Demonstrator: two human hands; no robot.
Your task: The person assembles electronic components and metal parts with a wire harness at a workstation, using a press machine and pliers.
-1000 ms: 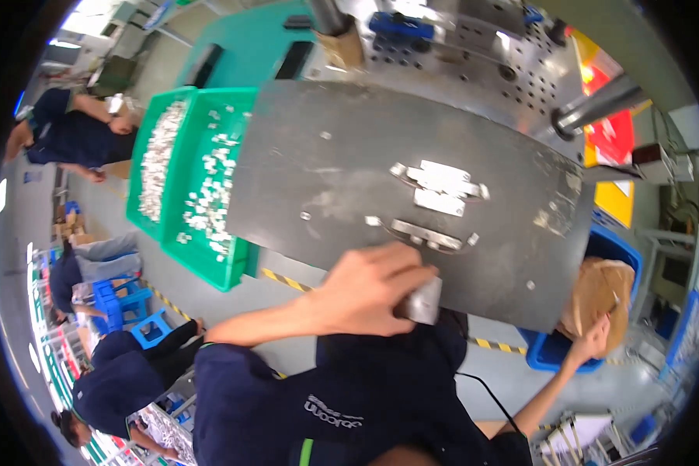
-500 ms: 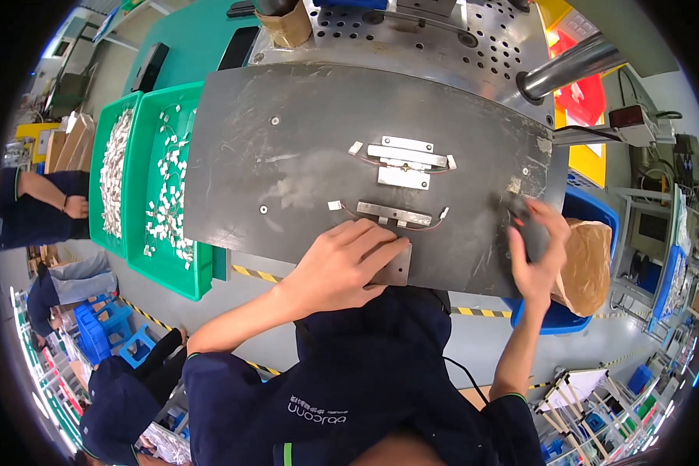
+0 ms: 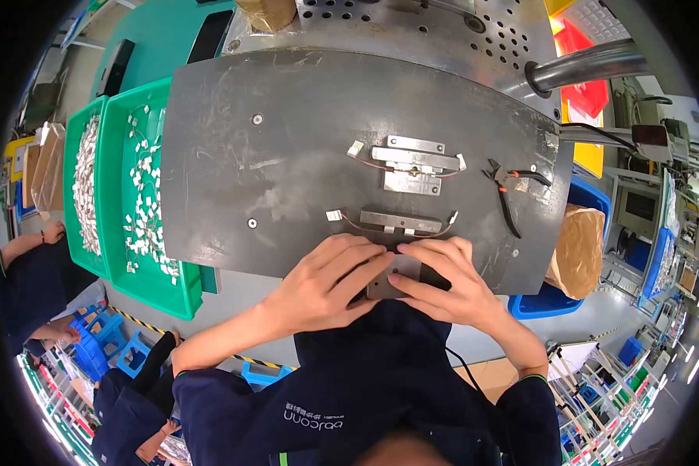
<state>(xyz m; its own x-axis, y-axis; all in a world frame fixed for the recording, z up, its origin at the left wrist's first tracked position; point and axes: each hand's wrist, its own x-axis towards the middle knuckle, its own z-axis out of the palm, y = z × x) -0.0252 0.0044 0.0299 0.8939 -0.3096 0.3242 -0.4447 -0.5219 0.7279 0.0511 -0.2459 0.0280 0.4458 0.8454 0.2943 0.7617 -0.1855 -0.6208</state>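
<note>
Near the table's front edge sits a small metal fixture (image 3: 384, 289), with a metal bar (image 3: 400, 220) on its far side. A thin red-and-dark cable (image 3: 365, 227) with a white connector at each end runs along the bar. My left hand (image 3: 330, 281) grips the fixture from the left, fingers bent over it. From the right my right hand (image 3: 452, 286) closes on it too, fingertips at the fixture's plate; what lies under them is hidden. Beyond stands a second metal fixture (image 3: 413, 165) with a similar cable. Cutting pliers (image 3: 506, 198) with black-and-red handles lie at the right, handles apart.
At the left, green bins (image 3: 180, 299) hold many white-ended cables. A brown paper bag (image 3: 579, 252) sits in a blue bin (image 3: 547, 305) off the table's right edge. A steel post (image 3: 586, 68) rises at the far right. Other people (image 3: 35, 272) are at the left.
My right hand has let go of the pliers at the right and moved left to the near fixture. My left hand stays at that fixture. The view has shifted slightly.
</note>
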